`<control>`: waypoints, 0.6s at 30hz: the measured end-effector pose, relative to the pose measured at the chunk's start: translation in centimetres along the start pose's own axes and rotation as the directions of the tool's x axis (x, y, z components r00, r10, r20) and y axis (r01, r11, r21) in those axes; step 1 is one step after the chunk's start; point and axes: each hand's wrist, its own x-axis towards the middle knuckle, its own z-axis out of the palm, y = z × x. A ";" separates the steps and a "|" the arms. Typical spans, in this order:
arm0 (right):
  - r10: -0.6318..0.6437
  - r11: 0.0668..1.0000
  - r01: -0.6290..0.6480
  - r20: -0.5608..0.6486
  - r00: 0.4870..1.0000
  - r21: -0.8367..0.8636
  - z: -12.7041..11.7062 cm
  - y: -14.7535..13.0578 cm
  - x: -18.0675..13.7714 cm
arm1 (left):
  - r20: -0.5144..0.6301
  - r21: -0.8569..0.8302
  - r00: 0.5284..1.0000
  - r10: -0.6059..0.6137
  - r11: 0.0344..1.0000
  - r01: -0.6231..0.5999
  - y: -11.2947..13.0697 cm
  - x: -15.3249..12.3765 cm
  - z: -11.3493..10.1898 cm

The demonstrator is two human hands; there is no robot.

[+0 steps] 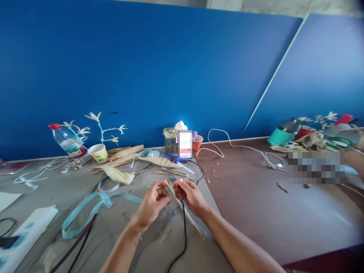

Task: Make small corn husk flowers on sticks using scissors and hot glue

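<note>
Close together above the near middle of the table are my left hand (pixel 156 199) and my right hand (pixel 190 194). The fingers of both are curled into a pinch. Whatever the fingertips hold, if anything, is too small to make out. Thin pale straw-like strips (pixel 196 227) run slanting between and below the hands. Under my right hand passes a black cord (pixel 185 231). Just beyond the hands lies a blue glue gun (pixel 171 157) with a pale tip. A dried husk (pixel 163 162) is beside it.
Light blue ribbon (pixel 82 201) and a white power strip (pixel 36 223) lie left. A plastic bottle (pixel 68 143) and a paper cup (pixel 97 152) stand with husk-flower stems behind. At right, a green bottle (pixel 284 132) leans and another person's arm (pixel 355 163) reaches in.
</note>
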 end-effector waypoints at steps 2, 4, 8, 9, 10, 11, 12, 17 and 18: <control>0.048 0.999 -0.048 0.149 0.988 -0.001 -0.3 0.0 0.0 | -0.005 -0.019 1.000 -0.009 1.000 0.008 0.2 -0.1 0.0; 0.082 0.997 -0.076 0.276 0.958 -0.032 -0.4 0.1 -0.1 | -0.016 -0.030 1.000 -0.022 0.999 0.022 0.3 -0.2 -0.1; 0.066 0.997 -0.053 0.254 0.965 -0.057 -0.3 0.3 -0.1 | -0.011 -0.011 1.000 -0.020 1.000 0.019 0.1 0.0 -0.2; 0.059 0.997 -0.047 0.225 0.973 -0.058 -0.2 0.3 -0.1 | -0.003 0.002 1.000 -0.017 1.000 0.017 0.0 0.1 -0.2; 0.055 0.997 -0.043 0.201 0.978 -0.063 -0.2 0.3 0.0 | 0.002 0.015 1.000 -0.013 1.000 0.013 -0.1 0.1 -0.2; 0.055 0.996 -0.042 0.184 0.981 -0.076 -0.1 0.2 0.0 | 0.008 0.025 1.000 -0.009 1.000 0.008 -0.1 0.1 -0.2; 0.056 0.995 -0.040 0.174 0.983 -0.096 0.0 0.1 0.0 | 0.013 0.031 1.000 -0.004 1.000 0.003 -0.2 0.1 -0.3; 0.065 0.984 -0.035 0.170 0.983 -0.173 0.1 -0.2 0.0 | 0.030 0.050 0.999 0.011 0.999 -0.012 -0.5 0.1 -0.4; 0.066 0.985 -0.037 0.169 0.983 -0.171 0.0 -0.2 -0.1 | 0.036 0.051 0.999 0.006 0.999 -0.008 -0.5 0.1 -0.4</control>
